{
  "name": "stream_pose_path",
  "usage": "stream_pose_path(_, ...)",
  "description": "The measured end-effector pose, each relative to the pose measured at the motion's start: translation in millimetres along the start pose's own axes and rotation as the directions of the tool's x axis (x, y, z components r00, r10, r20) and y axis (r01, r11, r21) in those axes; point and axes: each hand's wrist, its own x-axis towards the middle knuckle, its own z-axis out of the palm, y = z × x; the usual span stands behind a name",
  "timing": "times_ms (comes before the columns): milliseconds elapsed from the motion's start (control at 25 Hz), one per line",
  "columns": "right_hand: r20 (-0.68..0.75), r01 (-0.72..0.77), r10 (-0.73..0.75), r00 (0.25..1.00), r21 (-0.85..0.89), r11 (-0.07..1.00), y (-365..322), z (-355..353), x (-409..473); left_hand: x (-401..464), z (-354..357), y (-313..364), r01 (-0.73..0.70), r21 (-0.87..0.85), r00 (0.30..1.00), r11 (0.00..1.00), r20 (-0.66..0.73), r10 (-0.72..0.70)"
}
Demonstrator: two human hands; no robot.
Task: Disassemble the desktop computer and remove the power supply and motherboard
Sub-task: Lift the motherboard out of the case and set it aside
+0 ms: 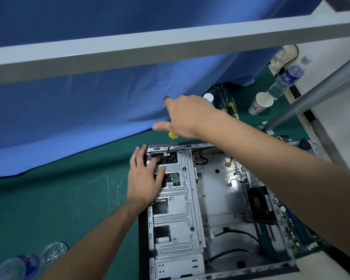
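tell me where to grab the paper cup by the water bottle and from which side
Grip the paper cup around its upper wall just under the rim, coming from the left. It stands upright and open-topped, and the water bottle crowds its right side.

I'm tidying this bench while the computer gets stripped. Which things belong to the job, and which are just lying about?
In the job:
- open computer case
- screwdriver, held by the right hand, tip on a screw at the case's far edge
- left hand, resting on the drive cage
- motherboard

Lying about:
- paper cup
- water bottle
- plastic bottles at near left
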Motion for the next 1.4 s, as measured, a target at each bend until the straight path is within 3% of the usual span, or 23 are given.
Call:
stream_pose_path(40,-0.04,-0.047,0.044,0.998,-0.096,0.994,0,0,1,0,0,0,0.0,-0.001,1.0,1.0,0.003,0.0)
stream_pose_path(80,-0.075,0.01,-0.018,0.997,-0.099,0.995,0,2,2,0,0,0,-0.004,0.001,1.0,1.0,0.008,0.004)
stream_pose_path(160,-0.052,0.229,-0.225,0.973,0.111,0.967,0,-1,1,1,-1,1,-0.003,0.003,1.0,1.0,0.01,0.003)
stream_pose_path(240,0.002,0.314,-0.325,0.946,0.246,0.917,-4,-4,-5,0,-1,2,0.004,0.004,1.0,1.0,0.012,-0.005)
stream_pose_path(400,-0.105,0.022,-0.031,0.994,-0.093,0.995,-16,1,-2,0,-1,1,0.0,-0.005,1.0,1.0,0.011,0.0)
stream_pose_path(480,-0.126,0.164,-0.162,0.979,0.012,0.986,-12,2,0,0,-1,1,0.002,-0.007,1.0,1.0,0.01,-0.002)
stream_pose_path(560,-0.029,0.306,-0.307,0.951,0.212,0.928,-6,-4,0,0,-2,2,0.008,-0.008,1.0,1.0,0.011,-0.008)
stream_pose_path(600,0.002,0.319,-0.327,0.945,0.222,0.921,-7,-4,-2,0,-2,2,0.012,-0.008,1.0,1.0,0.013,-0.012)
stream_pose_path(720,-0.073,0.115,-0.118,0.99,-0.045,0.992,-13,2,-2,0,-3,2,0.013,-0.009,1.0,1.0,0.021,-0.013)
stream_pose_path(760,-0.106,0.082,-0.088,0.99,-0.061,0.995,-14,3,-1,0,-3,3,0.014,-0.012,1.0,1.0,0.022,-0.014)
stream_pose_path(920,-0.064,0.294,-0.287,0.956,0.162,0.942,-5,-1,-1,-1,-3,2,0.007,-0.008,1.0,1.0,0.016,-0.007)
stream_pose_path(1120,-0.148,0.144,-0.139,0.979,0.023,0.989,-11,8,-5,0,-2,2,0.018,-0.011,1.0,1.0,0.019,-0.018)
stream_pose_path(1280,-0.057,0.263,-0.257,0.965,0.27,0.926,-4,2,-6,0,-2,1,0.012,-0.011,1.0,1.0,0.015,-0.012)
stream_pose_path(1400,-0.109,0.116,-0.111,0.988,0.044,0.992,-8,3,-7,0,-2,1,0.014,-0.012,1.0,1.0,0.019,-0.014)
